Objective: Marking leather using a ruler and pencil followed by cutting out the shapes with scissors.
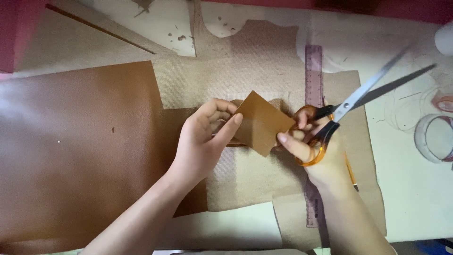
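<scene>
Brown card held at frame centre.
Left hand (203, 141) pinches the brown card (261, 123); right hand (314, 146) grips open scissors (349, 101) and touches the card.

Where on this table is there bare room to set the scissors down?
Free: the white tabletop right of the beige fabric, below the tape roll, and the big brown sheet at left. Crowded: the middle, where the left hand and right hand hold a brown piece and scissors over the ruler.

No packages, labels, signs or screens in view
</scene>
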